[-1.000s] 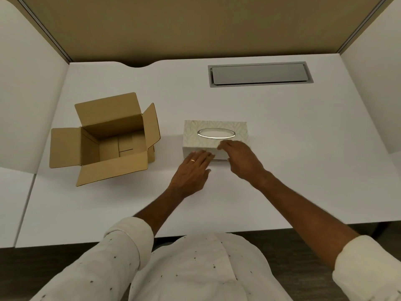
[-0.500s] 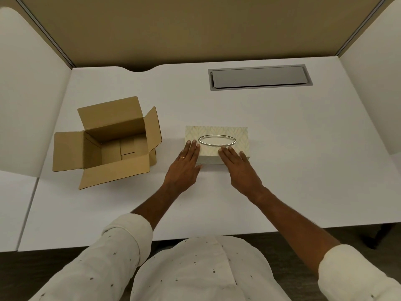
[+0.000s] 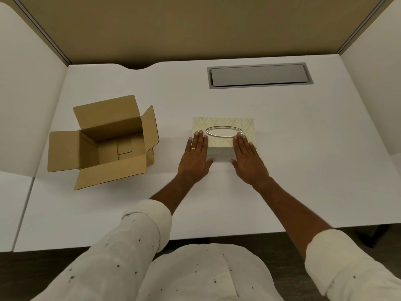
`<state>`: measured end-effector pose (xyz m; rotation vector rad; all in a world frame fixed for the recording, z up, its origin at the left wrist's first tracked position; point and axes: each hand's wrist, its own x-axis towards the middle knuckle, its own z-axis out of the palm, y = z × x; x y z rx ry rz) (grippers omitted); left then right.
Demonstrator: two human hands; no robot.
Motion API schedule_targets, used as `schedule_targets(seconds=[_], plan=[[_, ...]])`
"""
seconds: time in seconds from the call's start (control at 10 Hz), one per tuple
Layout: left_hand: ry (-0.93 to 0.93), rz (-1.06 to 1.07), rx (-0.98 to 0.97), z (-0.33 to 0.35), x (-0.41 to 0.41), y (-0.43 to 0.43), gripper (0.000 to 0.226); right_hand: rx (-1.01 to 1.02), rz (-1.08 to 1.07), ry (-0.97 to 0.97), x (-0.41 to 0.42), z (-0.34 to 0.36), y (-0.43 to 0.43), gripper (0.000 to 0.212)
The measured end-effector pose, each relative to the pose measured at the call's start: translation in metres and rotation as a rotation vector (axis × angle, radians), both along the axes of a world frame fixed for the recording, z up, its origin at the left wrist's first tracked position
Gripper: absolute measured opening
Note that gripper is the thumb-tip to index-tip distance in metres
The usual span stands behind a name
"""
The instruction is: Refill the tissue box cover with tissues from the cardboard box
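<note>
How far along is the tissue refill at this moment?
Near the end or the very start; the view cannot settle which. Done: the cardboard box stands open and no tissue pack shows inside. In hand: the left hand and right hand lie flat on the tissue box cover. Left: no tissue shows at its oval slot.

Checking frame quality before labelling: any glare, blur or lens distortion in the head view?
Head view: sharp and evenly lit, soft shadows only; mild glint on the tissue box cover oval rim; wide-angle bending curves the desk edges and partitions; both hands in focus.
</note>
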<state>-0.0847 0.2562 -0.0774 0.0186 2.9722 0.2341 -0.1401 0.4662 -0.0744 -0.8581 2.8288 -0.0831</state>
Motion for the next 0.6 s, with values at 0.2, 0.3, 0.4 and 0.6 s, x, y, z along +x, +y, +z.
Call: schedule_targets(seconds=[0.2, 0.3, 0.4, 0.6], plan=[[-0.002, 0.010, 0.011, -0.002, 0.001, 0.003, 0.087, -0.006, -0.024, -0.006, 0.000, -0.001, -0.001, 0.079], [-0.015, -0.007, 0.002, 0.000, 0.001, 0.001, 0.089, -0.012, -0.007, -0.002, 0.000, -0.001, 0.001, 0.080], [-0.041, -0.013, 0.019, 0.006, 0.002, 0.000, 0.092, -0.022, 0.005, -0.008, -0.001, 0.003, 0.002, 0.082], [0.021, -0.007, 0.040, 0.023, 0.002, -0.007, 0.085, -0.161, -0.069, 0.049, 0.002, 0.016, -0.002, 0.078]])
